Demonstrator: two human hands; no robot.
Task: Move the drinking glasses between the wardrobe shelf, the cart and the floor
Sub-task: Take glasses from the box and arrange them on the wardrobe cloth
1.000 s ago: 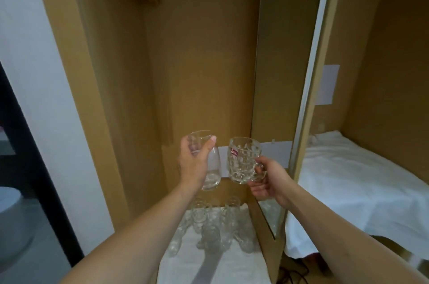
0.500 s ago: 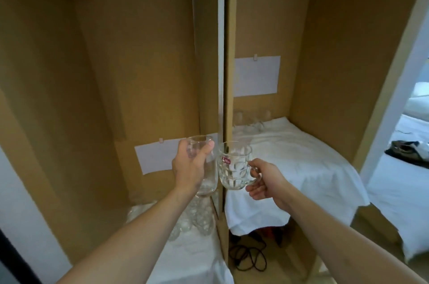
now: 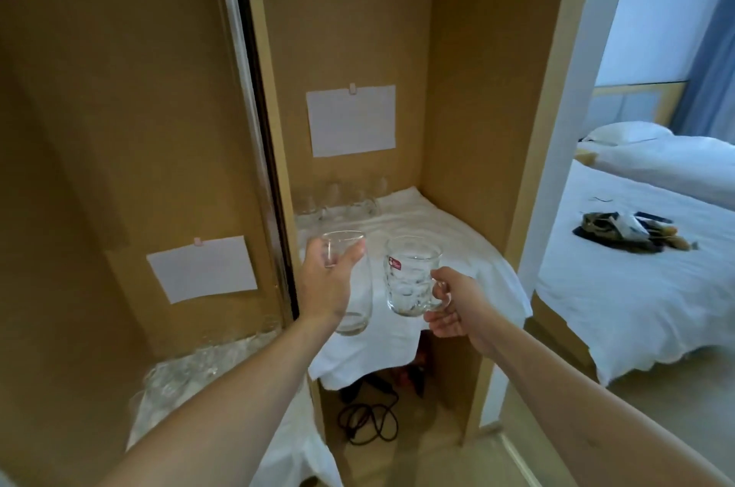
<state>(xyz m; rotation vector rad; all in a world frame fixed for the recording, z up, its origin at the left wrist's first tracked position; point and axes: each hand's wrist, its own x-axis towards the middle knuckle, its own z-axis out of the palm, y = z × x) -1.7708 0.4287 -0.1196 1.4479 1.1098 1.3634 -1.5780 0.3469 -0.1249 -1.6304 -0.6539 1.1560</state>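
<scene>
My left hand [image 3: 326, 283] grips a smooth clear drinking glass [image 3: 354, 299] around its side, held upright in the air. My right hand [image 3: 457, 303] holds a dimpled glass mug [image 3: 409, 275] with a red label by its handle, just right of the other glass. Both hang above the front of the right wardrobe shelf [image 3: 457, 244], which is covered with a white cloth. Several clear glasses [image 3: 338, 200] stand in a row at the back of that shelf. More glasses [image 3: 199, 363] crowd a white-covered surface in the left compartment, lower down.
A wooden divider with a sliding door edge [image 3: 254, 128] separates the two compartments. White paper sheets [image 3: 352, 120] hang on the back walls. Black cables [image 3: 370, 419] lie on the floor under the shelf. A bed [image 3: 636, 279] with dark items stands at the right.
The view has swung right from the left compartment to the right one. Both hands carried their glasses along and now hold them over the right shelf's cloth.
</scene>
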